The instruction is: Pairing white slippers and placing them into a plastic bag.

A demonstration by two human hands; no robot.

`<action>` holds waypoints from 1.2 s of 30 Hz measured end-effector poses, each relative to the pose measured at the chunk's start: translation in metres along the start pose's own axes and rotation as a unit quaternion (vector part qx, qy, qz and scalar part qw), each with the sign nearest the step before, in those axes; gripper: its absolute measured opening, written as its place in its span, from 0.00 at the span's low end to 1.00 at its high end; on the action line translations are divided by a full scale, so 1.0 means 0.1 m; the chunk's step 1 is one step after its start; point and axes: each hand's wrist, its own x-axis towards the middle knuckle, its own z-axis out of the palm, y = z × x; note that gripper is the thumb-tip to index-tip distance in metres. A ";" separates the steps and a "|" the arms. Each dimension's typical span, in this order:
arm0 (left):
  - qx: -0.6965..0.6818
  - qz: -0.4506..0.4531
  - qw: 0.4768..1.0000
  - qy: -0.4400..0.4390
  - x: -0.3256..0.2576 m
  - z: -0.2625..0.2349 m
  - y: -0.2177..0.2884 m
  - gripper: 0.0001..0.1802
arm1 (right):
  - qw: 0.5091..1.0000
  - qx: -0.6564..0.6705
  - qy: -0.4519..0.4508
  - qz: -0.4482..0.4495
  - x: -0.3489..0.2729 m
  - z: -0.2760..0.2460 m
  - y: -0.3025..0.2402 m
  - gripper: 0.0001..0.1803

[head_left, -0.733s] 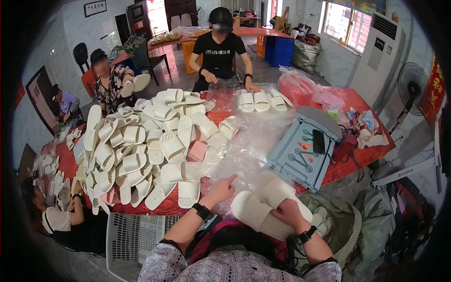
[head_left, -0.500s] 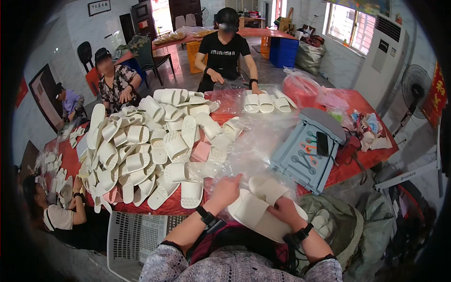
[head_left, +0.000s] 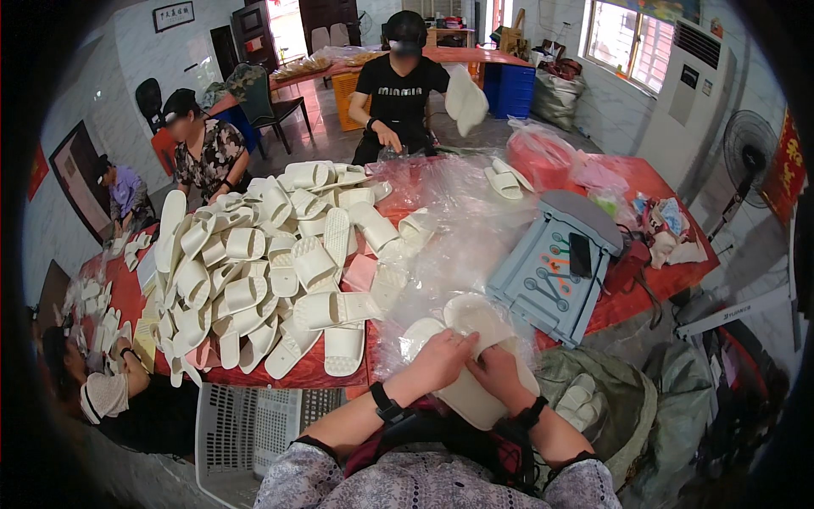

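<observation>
Close in front of me is a pair of cream slippers (head_left: 479,318), side by side and tilted, at the table's near edge. My left hand (head_left: 441,363) has its fingers closed at the inner edges of the pair, near the straps. My right hand (head_left: 500,375) grips the pair from the right, its fingers partly hidden by the slippers. Clear plastic bags (head_left: 462,254) lie flat just beyond the pair. Left of my hands rises a big heap of loose cream slippers (head_left: 246,280), with a few pink pieces among them.
A grey-blue toy table panel (head_left: 551,271) with a dark phone lies on the red-covered table (head_left: 644,284) at right. Below it stands an open woven sack (head_left: 627,416) with slippers inside. A grey plastic crate (head_left: 246,433) sits at lower left. Several co-workers surround the table; one (head_left: 403,102) raises slippers.
My left hand has come in from the plastic, its pointing fingers now closed at the slippers. The pair has shifted slightly left. Across the table, a co-worker has lifted slippers off the table.
</observation>
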 end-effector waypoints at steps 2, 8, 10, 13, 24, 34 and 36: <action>0.004 0.007 1.000 -0.013 0.02 0.00 0.08 0.27 | 1.000 -0.007 0.009 0.013 0.07 0.14 0.06 0.15; -0.062 0.055 0.997 -0.006 -0.08 -0.10 0.16 0.28 | 0.992 -0.020 0.110 -0.066 0.37 0.52 0.19 0.16; -0.073 0.062 0.995 -0.013 -0.14 -0.10 0.15 0.28 | 0.984 -0.037 0.166 -0.058 0.52 0.62 0.05 0.18; -0.095 0.077 0.992 -0.017 -0.18 -0.15 0.19 0.29 | 0.989 -0.001 0.139 -0.054 0.69 0.64 -0.08 0.20; -0.113 -0.108 0.986 0.055 -0.71 -0.29 -0.04 0.31 | 0.971 0.002 0.113 -0.209 0.40 0.78 0.02 0.26; -0.393 -0.503 0.759 0.125 -1.05 0.41 -0.56 0.49 | 0.963 0.231 -0.047 0.131 0.13 -0.53 -0.26 0.16; -0.339 -0.415 0.826 0.174 -1.28 0.83 -0.72 0.44 | 0.979 0.155 0.009 0.134 0.17 -0.19 0.13 0.20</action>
